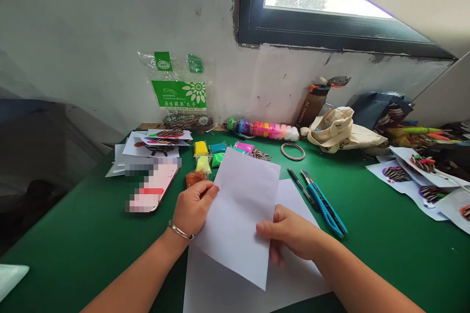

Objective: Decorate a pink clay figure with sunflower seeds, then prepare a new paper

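A blank white sheet of paper [242, 195] is held up over the table, tilted toward me. My left hand [194, 205], with a silver bangle at the wrist, pinches its left edge between thumb and fingers. On the opposite edge, my right hand [290, 232] grips it with the thumb on top; its lower fingers are slightly blurred. Beneath lies a larger white sheet [220, 288], partly hidden by the held one. Right of the sheets are a black pen [301, 186] and a blue utility knife [325, 205] with its blade tip showing.
Colourful clay packets [201, 148] sit behind the paper. Left are a phone [156, 188] and stacked cards [154, 144]; right, seed-decorated cards [411, 181]. A tape roll [293, 151], cloth bag [338, 132], brown bottle [312, 105] and seed bag [183, 98] stand near the wall.
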A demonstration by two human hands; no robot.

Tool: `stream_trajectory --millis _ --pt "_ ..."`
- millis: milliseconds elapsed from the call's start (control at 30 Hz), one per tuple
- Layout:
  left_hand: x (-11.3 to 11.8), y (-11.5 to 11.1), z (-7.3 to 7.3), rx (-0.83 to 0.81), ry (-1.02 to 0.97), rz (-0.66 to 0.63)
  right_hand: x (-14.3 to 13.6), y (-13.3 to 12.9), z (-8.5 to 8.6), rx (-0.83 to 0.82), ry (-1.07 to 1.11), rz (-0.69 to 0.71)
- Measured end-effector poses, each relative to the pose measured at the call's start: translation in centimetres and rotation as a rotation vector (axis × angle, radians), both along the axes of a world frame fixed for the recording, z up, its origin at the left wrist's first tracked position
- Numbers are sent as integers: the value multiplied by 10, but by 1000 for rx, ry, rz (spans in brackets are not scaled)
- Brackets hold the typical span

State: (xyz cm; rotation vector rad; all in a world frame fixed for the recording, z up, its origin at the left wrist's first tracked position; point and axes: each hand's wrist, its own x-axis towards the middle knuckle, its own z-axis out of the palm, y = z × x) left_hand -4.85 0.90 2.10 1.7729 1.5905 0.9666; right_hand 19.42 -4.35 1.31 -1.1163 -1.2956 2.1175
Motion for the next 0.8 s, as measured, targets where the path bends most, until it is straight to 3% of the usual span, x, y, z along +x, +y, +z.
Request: stream_trajectory --millis 100,133,200,267,367,433,500,633,733,800 --pt "1 1 2 -55 16 -100 23 -8 27 -40 -131 428" --pt "2 0 2 -70 23 -142 29 -12 37 23 -179 498" --pt "5 -2 1 -83 56 -247 33 -18 52 240 -163 508" --pt "8 -5 -2 -60 110 -364 23 -24 57 439 -145 312" --pt "12 -8 -9 41 220 -493 -12 -31 41 812 -320 30" --pt "12 -7 -16 115 293 -528 -34 -35 20 1070 -436 115" --pt "9 -4 -23 162 336 -521 -49 -37 0 1219 -497 260" --pt "2 0 -29 251 361 -421 -56 -40 -20 1183 -578 386" --pt "4 -8 -20 504 377 -334 -57 -39 -20 1105 -644 323" --pt "11 -18 -11 629 363 -383 -59 -36 -20 1066 -651 209"
